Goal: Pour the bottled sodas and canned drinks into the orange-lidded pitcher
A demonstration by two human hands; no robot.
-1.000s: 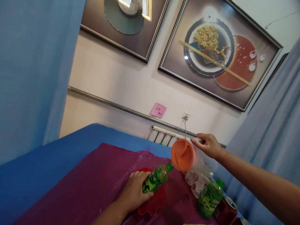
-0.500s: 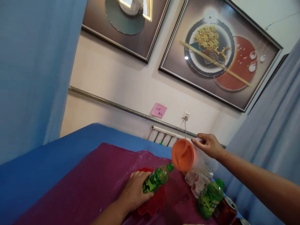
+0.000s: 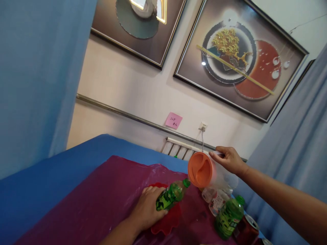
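My left hand [image 3: 150, 207] is wrapped round a green plastic drink bottle [image 3: 168, 198], which leans to the right with its green cap on. Below this bottle is a red dish with a scalloped rim [image 3: 166, 227], partly hidden by the hand. My right hand [image 3: 230, 160] grips the handle of a clear water jug [image 3: 222, 177] with an orange lid [image 3: 200, 169]. The jug is tipped so its lid faces me, close to the bottle's cap. What the jug contains cannot be made out.
At the right edge of the purple plastic sheet [image 3: 102, 197] stand clear plastic containers [image 3: 216, 202], a second green bottle [image 3: 230, 217] and a dark red can [image 3: 246, 229]. A blue surface [image 3: 107, 144] lies beneath. Blue curtains [image 3: 41, 85] hang at both sides, with a wall behind.
Both hands, the bottle and the jug keep nearly the same places. The whole view has shifted very slightly.
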